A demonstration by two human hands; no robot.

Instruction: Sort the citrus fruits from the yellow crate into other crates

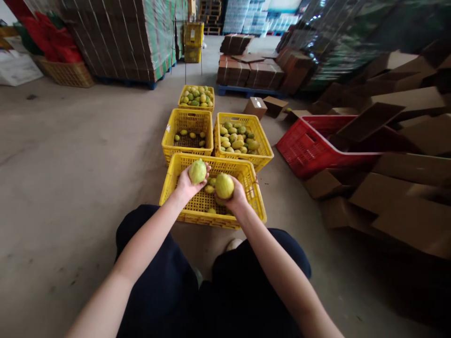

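Forearms [151, 239] | left fingers [208, 167], right fingers [235, 187]: one fruit [224, 186] each | crate label [168, 127] unreadable

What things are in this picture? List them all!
held fruits: two, yellow-green, one per hand
loose fruits: many, yellow-green, in crates
floor crates: at least four, yellow, straight ahead
back crates: two, yellow, far back
red crate: one, red, right
cardboard boxes: many, brown, mostly right
flat cardboard stacks: several, brown, back
blue pallets: at least two, blue, under stacks
wrapped loads: several, brown and green, back
basket: one, tan, back left
white box: one, white, far left
left hand: one, bare, holding fruit
right hand: one, bare, holding fruit
arms: two, bare, bottom
legs: two, dark-clothed, bottom middle
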